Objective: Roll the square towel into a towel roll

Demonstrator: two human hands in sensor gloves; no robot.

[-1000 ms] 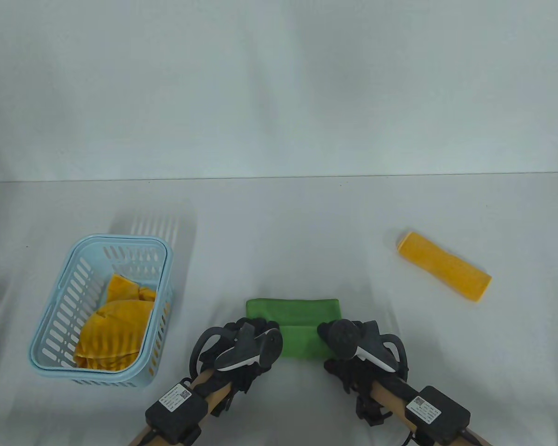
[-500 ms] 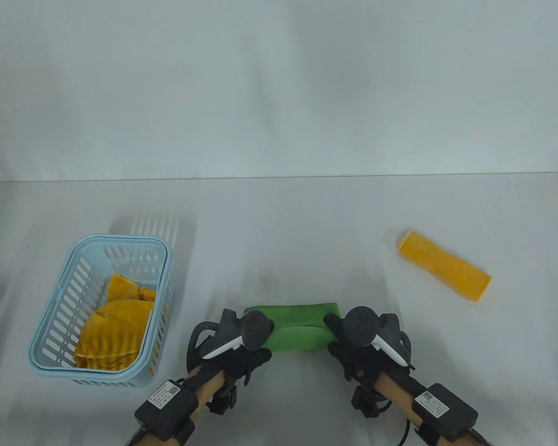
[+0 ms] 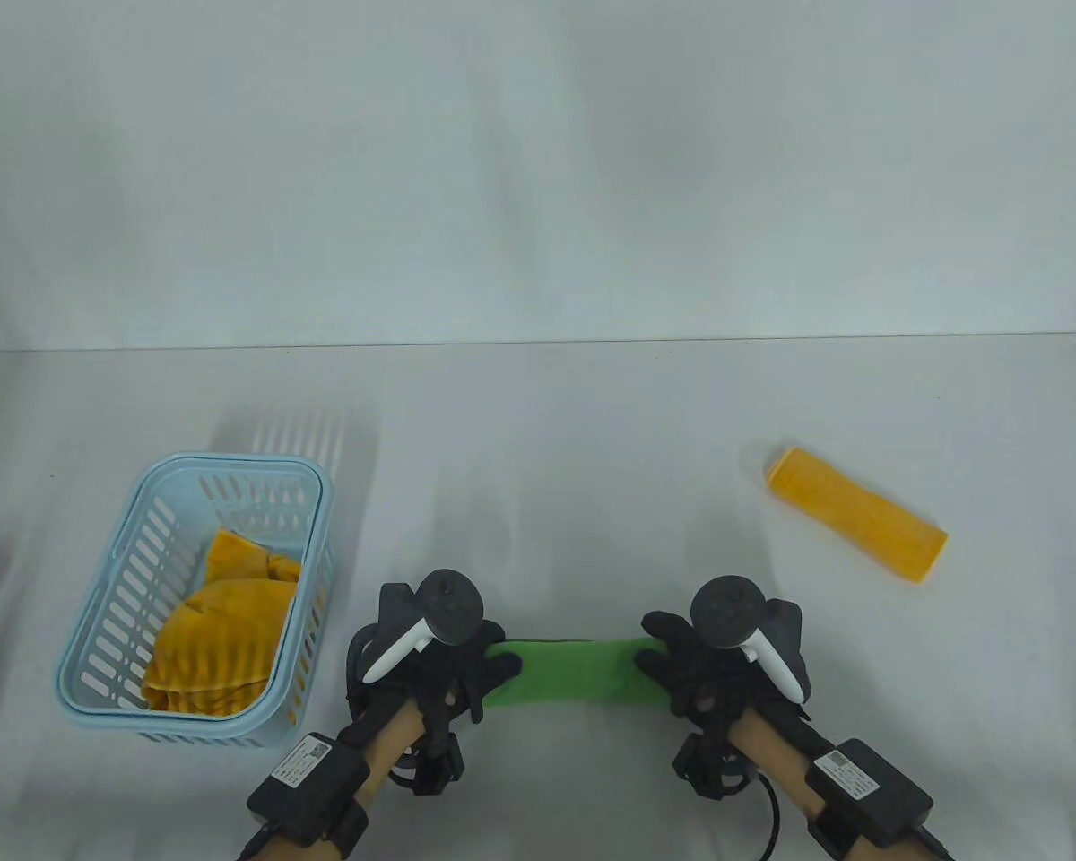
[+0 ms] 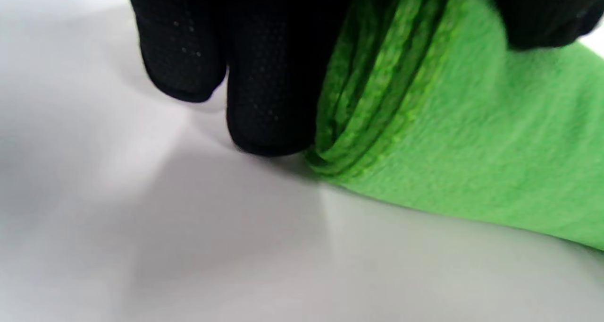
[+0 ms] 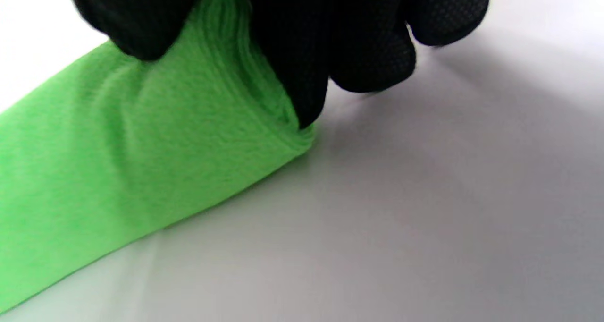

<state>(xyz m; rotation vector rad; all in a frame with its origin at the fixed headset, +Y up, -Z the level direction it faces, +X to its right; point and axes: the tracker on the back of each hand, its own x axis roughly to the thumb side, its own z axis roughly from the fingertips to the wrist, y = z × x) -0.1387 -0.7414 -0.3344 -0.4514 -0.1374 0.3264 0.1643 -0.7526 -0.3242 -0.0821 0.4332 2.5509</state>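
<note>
Now, towel: the green towel (image 3: 574, 671) lies near the table's front edge as a narrow band between the two hands, apparently rolled most of the way or fully.
Left hand: the left hand (image 3: 444, 659) grips the towel's left end, fingers (image 4: 269, 100) curled over the layered edge and fingertips down by the table.
Right hand: the right hand (image 3: 708, 664) holds the right end the same way, fingers (image 5: 349, 43) curled over the coil.
Doing it well: I judge that both ends should turn evenly with steady downward pressure, so the roll stays tight and does not cone or spring open.
Cloth: soft, fuzzy microfibre; the left end shows several stacked layers with a stitched hem.
Table: a smooth, matte white table (image 3: 538, 430).
Yellow roll: a finished yellow roll (image 3: 856, 514) lies well apart to the right, firm and flattened.
Basket: a pale blue slotted plastic basket (image 3: 99, 619) on the left holds a crumpled yellow cloth (image 3: 220, 641).
</note>
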